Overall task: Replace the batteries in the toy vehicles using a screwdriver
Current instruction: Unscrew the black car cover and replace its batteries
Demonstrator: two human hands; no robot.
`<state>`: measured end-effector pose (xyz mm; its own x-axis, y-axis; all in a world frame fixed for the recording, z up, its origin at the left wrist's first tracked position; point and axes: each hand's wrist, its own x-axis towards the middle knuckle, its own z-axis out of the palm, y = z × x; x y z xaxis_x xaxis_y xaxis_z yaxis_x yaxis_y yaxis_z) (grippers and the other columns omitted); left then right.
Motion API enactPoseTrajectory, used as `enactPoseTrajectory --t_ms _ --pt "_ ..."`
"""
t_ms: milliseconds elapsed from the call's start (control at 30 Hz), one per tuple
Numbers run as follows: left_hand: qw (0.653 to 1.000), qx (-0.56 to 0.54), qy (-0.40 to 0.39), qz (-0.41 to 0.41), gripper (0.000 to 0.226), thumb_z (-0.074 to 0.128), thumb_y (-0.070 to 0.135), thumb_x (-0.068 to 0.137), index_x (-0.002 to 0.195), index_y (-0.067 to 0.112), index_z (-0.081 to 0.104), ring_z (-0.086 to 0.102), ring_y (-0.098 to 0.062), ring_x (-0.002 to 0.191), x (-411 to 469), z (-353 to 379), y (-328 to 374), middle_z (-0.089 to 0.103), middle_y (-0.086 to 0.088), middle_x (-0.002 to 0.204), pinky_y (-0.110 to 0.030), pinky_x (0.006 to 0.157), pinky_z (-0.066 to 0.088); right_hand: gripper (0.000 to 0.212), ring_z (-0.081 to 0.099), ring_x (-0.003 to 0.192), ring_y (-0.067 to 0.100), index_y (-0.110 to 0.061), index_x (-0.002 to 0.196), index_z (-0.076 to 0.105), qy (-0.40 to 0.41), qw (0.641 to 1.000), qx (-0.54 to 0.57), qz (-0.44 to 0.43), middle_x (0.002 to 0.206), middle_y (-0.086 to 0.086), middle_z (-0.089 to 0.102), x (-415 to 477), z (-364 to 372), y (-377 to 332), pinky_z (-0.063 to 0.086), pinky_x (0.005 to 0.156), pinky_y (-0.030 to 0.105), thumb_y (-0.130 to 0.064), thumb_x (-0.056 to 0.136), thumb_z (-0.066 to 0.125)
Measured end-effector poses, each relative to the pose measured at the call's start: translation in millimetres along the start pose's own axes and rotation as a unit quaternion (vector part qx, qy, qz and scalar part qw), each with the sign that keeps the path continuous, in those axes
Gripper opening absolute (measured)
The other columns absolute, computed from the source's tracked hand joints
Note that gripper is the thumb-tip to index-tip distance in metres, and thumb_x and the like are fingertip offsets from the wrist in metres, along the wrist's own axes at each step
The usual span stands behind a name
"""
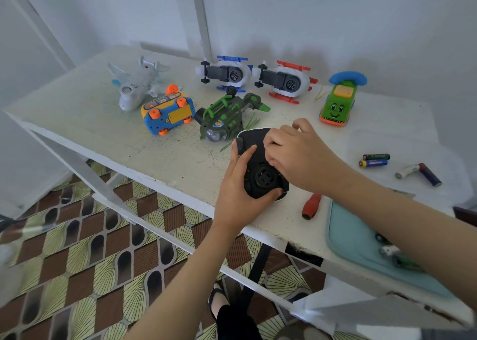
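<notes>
Jointly, left hand (237,194) and right hand (303,156) fingers clamp a rounded black plastic toy (261,177).

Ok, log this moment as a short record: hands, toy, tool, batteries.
toy in work: black toy, underside up, at the near edge of the table
left hand: grips the black toy from the near side
right hand: fingers bent onto the toy's underside; what they hold is hidden
screwdriver: red handle, lying beside the toy, in neither hand
loose batteries: four, lying at the right
other toys: six, farther back
</notes>
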<state>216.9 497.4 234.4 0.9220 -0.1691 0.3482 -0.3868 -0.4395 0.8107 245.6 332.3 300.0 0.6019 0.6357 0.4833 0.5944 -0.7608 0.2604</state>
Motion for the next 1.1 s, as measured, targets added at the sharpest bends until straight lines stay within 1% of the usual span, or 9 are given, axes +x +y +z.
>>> enactPoseTrajectory --t_ms 67,167,267,433,567,700,867,1000,1100 --pt "1.0 0.003 -0.001 -0.001 0.093 0.074 0.05 0.064 0.145 0.026 0.036 0.03 -0.009 0.141 0 0 0 0.017 -0.003 0.161 -0.007 0.102 0.03 0.014 0.05 0.066 0.022 -0.014 0.072 0.06 0.001 1.0 -0.008 -0.011 0.084 0.003 0.057 0 2 1 0.031 0.074 0.037 -0.009 0.082 0.053" --pt "1.0 0.009 -0.002 -0.004 0.092 0.078 0.042 0.065 0.145 0.025 0.036 0.032 -0.01 0.14 0 0 -1 0.018 -0.003 0.161 -0.004 0.1 0.029 0.012 0.05 0.067 0.021 -0.014 0.073 0.06 -0.002 1.0 -0.024 -0.018 0.084 0.003 0.057 1 2 1 0.032 0.076 0.036 -0.009 0.083 0.056" --pt "1.0 0.009 -0.003 -0.002 0.092 0.076 0.046 0.065 0.145 0.026 0.036 0.035 -0.013 0.139 0 0 -1 0.02 -0.004 0.16 -0.006 0.102 0.031 0.01 0.05 0.066 0.021 -0.014 0.073 0.061 -0.005 0.999 -0.037 -0.023 0.083 0.003 0.057 3 2 2 0.032 0.077 0.036 -0.009 0.081 0.06" --pt "1.0 0.003 0.002 0.0 0.091 0.074 0.05 0.064 0.144 0.029 0.037 0.036 -0.015 0.139 0 0 1 0.022 -0.004 0.159 -0.029 0.107 0.04 0.011 0.051 0.067 0.022 -0.015 0.071 0.06 -0.004 0.997 -0.069 -0.032 0.081 0.003 0.057 6 3 2 0.031 0.08 0.038 -0.009 0.081 0.06" --pt "1.0 0.002 0.004 -0.006 0.091 0.072 0.051 0.063 0.144 0.029 0.038 0.037 -0.016 0.139 -1 0 1 0.022 -0.004 0.159 -0.035 0.107 0.042 0.014 0.053 0.068 0.023 -0.015 0.072 0.061 -0.001 0.998 -0.048 -0.03 0.083 0.003 0.058 6 4 3 0.031 0.082 0.038 -0.011 0.085 0.056" --pt "1.0 0.007 0.004 -0.008 0.093 0.071 0.053 0.062 0.144 0.025 0.039 0.035 -0.014 0.14 0 0 2 0.021 -0.005 0.159 -0.029 0.108 0.039 0.027 0.054 0.068 0.021 -0.015 0.072 0.063 0.013 1.0 -0.009 -0.013 0.085 0.001 0.059 5 6 3 0.032 0.081 0.038 -0.017 0.09 0.043" --pt "1.0 0.009 0.002 -0.004 0.093 0.072 0.053 0.063 0.144 0.023 0.039 0.033 -0.012 0.141 0 0 0 0.022 -0.005 0.159 -0.027 0.109 0.037 0.026 0.055 0.07 0.02 -0.012 0.073 0.061 0.037 0.999 0.029 -0.014 0.088 0.002 0.061 3 10 1 0.034 0.084 0.037 -0.014 0.09 0.042" --pt "1.0 0.015 0.002 -0.002 0.092 0.078 0.045 0.064 0.145 0.026 0.037 0.031 -0.011 0.141 0 1 0 0.018 -0.005 0.16 -0.013 0.105 0.032 0.024 0.057 0.077 0.015 -0.016 0.071 0.063 0.031 0.991 0.126 0.042 0.093 -0.003 0.063 -2 11 4 0.029 0.087 0.032 -0.021 0.085 0.044" --pt "1.0 0.008 0.002 0.005 0.09 0.074 0.05 0.064 0.143 0.034 0.034 0.03 -0.009 0.141 0 1 0 0.018 -0.005 0.16 -0.013 0.106 0.032 0.021 0.056 0.086 0.011 -0.017 0.073 0.066 0.025 0.975 0.198 0.093 0.098 -0.004 0.064 -6 12 4 0.025 0.087 0.027 -0.023 0.084 0.049"
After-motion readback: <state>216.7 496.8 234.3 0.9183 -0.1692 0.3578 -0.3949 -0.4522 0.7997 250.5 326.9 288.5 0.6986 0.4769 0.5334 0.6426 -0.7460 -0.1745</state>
